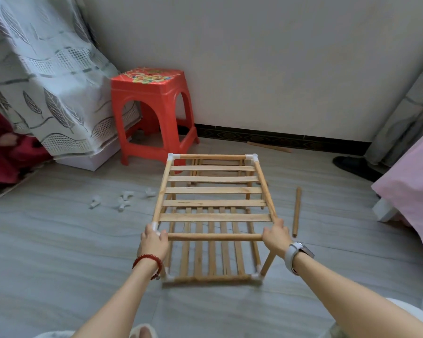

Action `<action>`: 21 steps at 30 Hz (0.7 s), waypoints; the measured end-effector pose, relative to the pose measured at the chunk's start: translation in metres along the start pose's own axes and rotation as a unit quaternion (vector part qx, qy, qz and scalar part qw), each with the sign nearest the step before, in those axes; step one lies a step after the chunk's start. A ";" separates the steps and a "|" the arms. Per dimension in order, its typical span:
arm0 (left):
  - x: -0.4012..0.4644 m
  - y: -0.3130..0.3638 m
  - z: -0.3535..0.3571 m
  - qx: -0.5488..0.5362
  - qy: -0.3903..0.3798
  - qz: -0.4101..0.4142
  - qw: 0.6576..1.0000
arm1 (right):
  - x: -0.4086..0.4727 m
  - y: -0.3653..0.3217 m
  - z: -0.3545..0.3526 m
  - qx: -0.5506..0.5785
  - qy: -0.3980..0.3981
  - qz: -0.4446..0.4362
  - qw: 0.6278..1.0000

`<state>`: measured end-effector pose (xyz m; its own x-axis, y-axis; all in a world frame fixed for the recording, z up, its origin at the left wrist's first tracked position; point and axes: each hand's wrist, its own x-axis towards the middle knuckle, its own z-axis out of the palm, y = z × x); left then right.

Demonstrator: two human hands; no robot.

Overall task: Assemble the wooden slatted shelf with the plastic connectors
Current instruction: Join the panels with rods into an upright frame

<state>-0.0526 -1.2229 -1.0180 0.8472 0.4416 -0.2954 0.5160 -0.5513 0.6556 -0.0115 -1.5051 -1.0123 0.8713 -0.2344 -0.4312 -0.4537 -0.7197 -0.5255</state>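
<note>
Now we are gripping the upper slatted panel (211, 191) at both near corners, left hand (154, 240) and right hand (276, 236) clamped there, probably seating it squarely on its posts.

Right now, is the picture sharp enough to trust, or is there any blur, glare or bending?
Head view: shelf and both hands sharp; curtain at the left edge smeared; wide lens bows the wall and skirting; soft even light, no glare, faint shadows on the floor.
</note>
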 end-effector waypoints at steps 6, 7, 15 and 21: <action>-0.004 0.022 -0.012 0.214 -0.012 -0.057 0.975 | -0.005 -0.003 -0.004 -0.096 -0.044 -0.037 0.994; -0.004 0.030 -0.016 0.295 -0.018 -0.057 0.954 | -0.006 -0.006 -0.006 -0.138 -0.062 -0.056 0.987; -0.011 0.086 -0.040 0.280 0.001 0.202 0.939 | -0.017 -0.066 -0.044 -0.252 -0.082 -0.165 0.950; 0.032 0.131 -0.047 0.216 0.031 0.285 0.934 | 0.023 -0.108 -0.087 -0.171 0.062 -0.244 0.953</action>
<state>0.0355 -1.2475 -0.9089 0.9977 0.0224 0.0644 -0.0015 -0.9370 0.3494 0.0738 -1.4899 -0.9019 0.9877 0.1236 -0.0961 0.0809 -0.9283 -0.3628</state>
